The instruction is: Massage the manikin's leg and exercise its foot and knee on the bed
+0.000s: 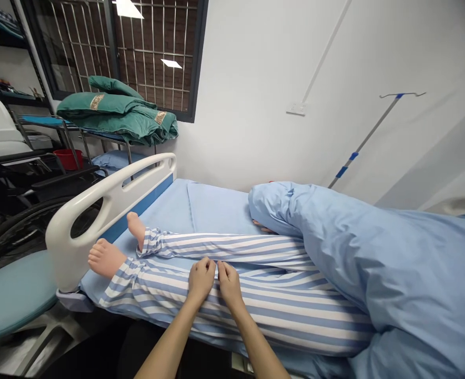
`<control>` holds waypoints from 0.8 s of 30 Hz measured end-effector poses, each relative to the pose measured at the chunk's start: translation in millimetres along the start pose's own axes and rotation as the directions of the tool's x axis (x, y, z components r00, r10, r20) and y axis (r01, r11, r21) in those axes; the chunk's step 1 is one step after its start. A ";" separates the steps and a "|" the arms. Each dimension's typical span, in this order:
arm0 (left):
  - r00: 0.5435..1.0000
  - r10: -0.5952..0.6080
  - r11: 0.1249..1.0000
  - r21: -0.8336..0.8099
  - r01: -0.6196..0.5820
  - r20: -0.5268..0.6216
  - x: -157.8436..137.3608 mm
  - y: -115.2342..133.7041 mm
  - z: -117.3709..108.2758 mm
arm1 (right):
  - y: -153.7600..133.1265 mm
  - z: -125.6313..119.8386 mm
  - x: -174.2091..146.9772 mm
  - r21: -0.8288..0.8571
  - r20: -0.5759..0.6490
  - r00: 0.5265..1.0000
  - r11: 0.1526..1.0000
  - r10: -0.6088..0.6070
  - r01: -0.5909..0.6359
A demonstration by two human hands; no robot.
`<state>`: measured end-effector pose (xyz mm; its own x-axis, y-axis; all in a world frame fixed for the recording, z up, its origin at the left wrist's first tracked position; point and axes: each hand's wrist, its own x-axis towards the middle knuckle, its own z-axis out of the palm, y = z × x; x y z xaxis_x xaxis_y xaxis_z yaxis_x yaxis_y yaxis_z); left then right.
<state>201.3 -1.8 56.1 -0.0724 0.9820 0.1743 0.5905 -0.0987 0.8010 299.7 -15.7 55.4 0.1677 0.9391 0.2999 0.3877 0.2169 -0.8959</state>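
Observation:
A manikin in blue-and-white striped trousers (280, 310) lies on the bed, its bare near foot (105, 258) and far foot (136, 227) toward the footboard. My left hand (202, 278) rests on the inner side of the near trouser leg, its fingers closed on the cloth. Right beside it, my right hand (229, 283) is closed on the same leg, thumb side almost touching the left. The fingertips of both hands are partly hidden. A light blue quilt (335, 231) covers the manikin from the thighs up, and a bit of its hand (262, 226) shows under the edge.
The white footboard (110, 200) closes the left end of the bed. Left of it stand a wheelchair (15, 226) and a pale green round-edged seat or board (15, 295). Folded green quilts (118, 113) lie near the window. A drip pole (369, 137) rises behind the bed.

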 end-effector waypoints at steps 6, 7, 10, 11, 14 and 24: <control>0.999 0.023 0.999 -0.032 -0.022 0.028 1.1 -1.5 1.3 | 7.7 0.1 0.1 0.008 -0.006 1.000 1.000 0.019 -0.019; 0.999 0.024 0.999 -0.035 -0.023 0.025 1.0 -1.4 1.4 | 7.3 0.1 0.0 -0.004 -0.021 1.000 1.000 0.015 -0.015; 1.000 0.018 0.998 -0.057 -0.017 0.025 1.7 2.4 1.4 | 6.6 0.6 -0.7 -0.025 -0.052 0.999 1.000 0.014 -0.015; 1.000 0.015 0.997 -0.079 -0.013 0.025 2.6 5.2 1.4 | 6.7 0.7 -0.7 -0.017 -0.056 0.998 1.000 0.017 -0.018; 1.000 0.018 0.978 -0.206 -0.015 0.012 6.6 17.8 2.4 | 7.6 0.2 0.2 0.038 -0.055 0.998 0.999 0.028 -0.026; 0.999 0.020 0.972 -0.232 -0.026 -0.028 -10.0 23.8 21.9 | 7.9 -3.8 1.3 0.173 -0.047 0.996 0.983 0.074 -0.065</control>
<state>233.7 -10.5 60.9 -0.0829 0.9750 0.2063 0.3898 -0.1588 0.9071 306.5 -13.8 50.0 0.2385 0.9391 0.2474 0.2129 0.1980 -0.9568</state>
